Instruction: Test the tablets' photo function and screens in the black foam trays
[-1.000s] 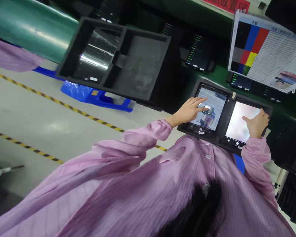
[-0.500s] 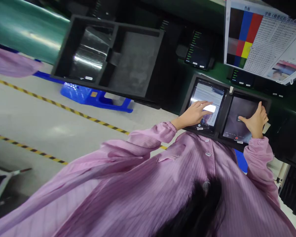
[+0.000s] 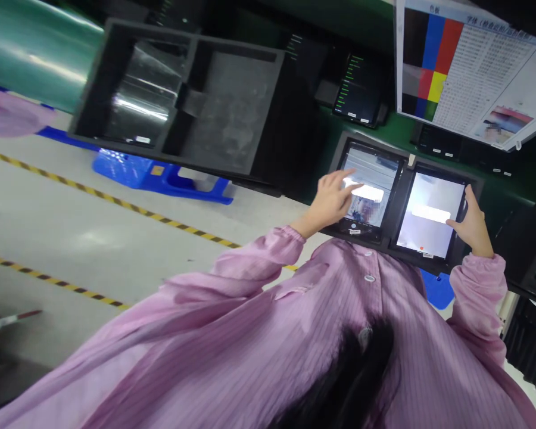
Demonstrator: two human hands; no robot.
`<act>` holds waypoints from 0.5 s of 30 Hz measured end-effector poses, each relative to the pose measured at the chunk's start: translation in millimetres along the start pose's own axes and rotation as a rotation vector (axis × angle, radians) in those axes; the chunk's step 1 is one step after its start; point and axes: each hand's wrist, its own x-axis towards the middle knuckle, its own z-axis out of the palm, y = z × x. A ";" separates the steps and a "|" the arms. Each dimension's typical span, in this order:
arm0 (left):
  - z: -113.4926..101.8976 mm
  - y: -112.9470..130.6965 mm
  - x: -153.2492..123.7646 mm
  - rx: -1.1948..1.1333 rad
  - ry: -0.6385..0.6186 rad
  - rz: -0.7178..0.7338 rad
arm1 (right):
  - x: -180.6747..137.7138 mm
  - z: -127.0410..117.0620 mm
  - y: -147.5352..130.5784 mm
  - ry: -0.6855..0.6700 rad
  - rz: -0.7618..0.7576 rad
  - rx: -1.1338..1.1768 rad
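Observation:
Two lit tablets lie side by side in a black holder (image 3: 401, 199) on the green bench. My left hand (image 3: 332, 201) is over the left tablet (image 3: 371, 173), fingers loosely spread, with the forefinger stretched to a white pop-up on its screen. My right hand (image 3: 472, 225) rests at the right edge of the right tablet (image 3: 424, 229). Its thumb lies on the screen beside another white pop-up and its fingers run up along the edge. Neither hand holds anything. Pink coat sleeves cover both my arms.
A large black two-compartment tray (image 3: 232, 113) with shiny film inside juts off the bench at left. A colour test chart (image 3: 469, 71) stands at the upper right, with dark tablets (image 3: 355, 89) behind. On the floor are a blue stool (image 3: 156, 176) and yellow-black tape. Another person's pink sleeve (image 3: 4, 116) shows at far left.
My left hand drew back toward the left tablet's left side, forefinger still out. My right hand slid from over the right screen to its right edge. That screen went white, dark, then bright with a pop-up.

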 end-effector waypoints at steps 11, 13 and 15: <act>-8.0 -25.7 -72.1 -0.273 -0.320 -0.881 | -37.1 -4.8 14.9 0.293 0.073 0.213; -3.5 -19.6 -74.7 -0.308 -0.269 -0.918 | -56.4 -2.9 17.6 0.251 0.283 0.198; -0.7 -14.0 -74.8 -0.354 -0.192 -0.933 | -70.3 3.3 15.6 0.124 0.442 0.158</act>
